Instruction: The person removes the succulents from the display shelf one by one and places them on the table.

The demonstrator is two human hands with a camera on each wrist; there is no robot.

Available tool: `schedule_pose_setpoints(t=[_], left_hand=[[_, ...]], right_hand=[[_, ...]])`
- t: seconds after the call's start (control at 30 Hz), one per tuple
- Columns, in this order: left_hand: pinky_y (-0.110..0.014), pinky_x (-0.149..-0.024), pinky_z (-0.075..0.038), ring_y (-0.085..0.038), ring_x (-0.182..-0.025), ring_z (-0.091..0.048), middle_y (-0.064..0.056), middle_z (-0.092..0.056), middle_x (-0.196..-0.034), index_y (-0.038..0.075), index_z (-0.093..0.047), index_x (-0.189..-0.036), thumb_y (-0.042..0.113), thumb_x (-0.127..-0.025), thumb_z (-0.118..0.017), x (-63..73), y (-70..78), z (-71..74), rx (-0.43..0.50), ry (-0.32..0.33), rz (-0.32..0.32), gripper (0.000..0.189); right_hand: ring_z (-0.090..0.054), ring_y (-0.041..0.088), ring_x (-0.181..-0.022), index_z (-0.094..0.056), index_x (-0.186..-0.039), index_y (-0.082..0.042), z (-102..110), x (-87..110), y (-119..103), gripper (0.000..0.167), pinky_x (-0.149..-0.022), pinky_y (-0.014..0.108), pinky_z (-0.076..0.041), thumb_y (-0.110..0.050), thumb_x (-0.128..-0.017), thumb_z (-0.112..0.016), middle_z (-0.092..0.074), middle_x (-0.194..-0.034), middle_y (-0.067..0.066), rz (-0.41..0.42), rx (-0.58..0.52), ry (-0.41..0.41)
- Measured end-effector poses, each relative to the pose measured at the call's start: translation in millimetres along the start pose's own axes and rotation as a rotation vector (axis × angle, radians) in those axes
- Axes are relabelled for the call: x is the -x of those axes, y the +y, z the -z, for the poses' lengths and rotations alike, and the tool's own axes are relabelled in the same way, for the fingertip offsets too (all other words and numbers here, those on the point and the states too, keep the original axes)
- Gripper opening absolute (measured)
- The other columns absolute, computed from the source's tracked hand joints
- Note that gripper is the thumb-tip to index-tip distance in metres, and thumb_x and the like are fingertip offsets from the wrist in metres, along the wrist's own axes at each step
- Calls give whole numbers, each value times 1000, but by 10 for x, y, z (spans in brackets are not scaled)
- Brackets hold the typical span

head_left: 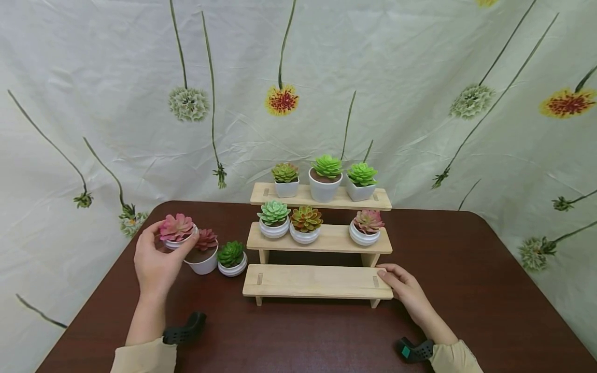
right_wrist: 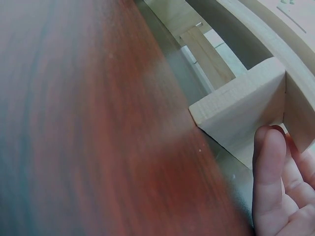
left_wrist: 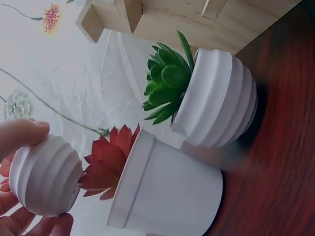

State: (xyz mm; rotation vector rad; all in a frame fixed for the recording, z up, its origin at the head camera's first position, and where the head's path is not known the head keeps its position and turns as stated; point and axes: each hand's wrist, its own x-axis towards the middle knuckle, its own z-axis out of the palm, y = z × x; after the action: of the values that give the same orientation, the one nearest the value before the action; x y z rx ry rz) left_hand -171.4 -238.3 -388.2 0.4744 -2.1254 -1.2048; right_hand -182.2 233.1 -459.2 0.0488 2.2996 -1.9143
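Observation:
My left hand (head_left: 157,264) grips a small ribbed white pot (left_wrist: 47,174) with a pink succulent (head_left: 176,228), raised at the left of the table. Just beside it stand a red succulent (head_left: 207,240) in a smooth white pot (left_wrist: 170,184) and a green succulent (head_left: 230,254) in a ribbed white pot (left_wrist: 219,98). The right hand (head_left: 410,292) holds the right end of the lowest tier of a wooden plant stand (head_left: 317,282), its thumb at the board's end. In the right wrist view, fingers (right_wrist: 270,167) are close to the stand's leg (right_wrist: 241,105).
Three potted green succulents (head_left: 325,178) line the top tier. On the middle tier, two pots (head_left: 305,235) sit at the left and a pinkish succulent (head_left: 368,221) at the right. A flowered cloth (head_left: 373,77) hangs behind the dark wooden table (head_left: 466,290).

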Motion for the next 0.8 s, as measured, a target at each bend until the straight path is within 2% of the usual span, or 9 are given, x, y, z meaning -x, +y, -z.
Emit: schedule_pose_setpoints(t=[0.2, 0.37, 0.8], left_hand=[[-12, -71, -38, -17, -100, -46, -10, -52, -120, 6, -52, -129, 30, -72, -81, -12, -30, 18, 3, 55, 32, 69], [-14, -73, -38, -20, -102, -47, -10, -52, -121, 6, -50, -131, 31, -73, -80, -37, -66, 56, -18, 82, 74, 71], [-43, -94, -38, -31, -113, -46, -16, -50, -126, 3, -46, -133, 31, -76, -76, -69, -211, 96, -34, 40, 137, 71]], right_hand=[[-60, 19, -86, -53, -122, 2, 3, 3, 12, 42, -71, 29, -51, -29, -94, -57, -56, -108, 14, 9, 0, -3], [-60, 18, -86, -53, -122, 2, 6, -2, 6, 42, -70, 29, -51, -29, -94, -57, -57, -107, 13, 10, -2, -6], [-60, 19, -85, -53, -122, 1, 13, -10, 16, 41, -70, 29, -51, -29, -94, -57, -57, -106, 13, 9, 8, -6]])
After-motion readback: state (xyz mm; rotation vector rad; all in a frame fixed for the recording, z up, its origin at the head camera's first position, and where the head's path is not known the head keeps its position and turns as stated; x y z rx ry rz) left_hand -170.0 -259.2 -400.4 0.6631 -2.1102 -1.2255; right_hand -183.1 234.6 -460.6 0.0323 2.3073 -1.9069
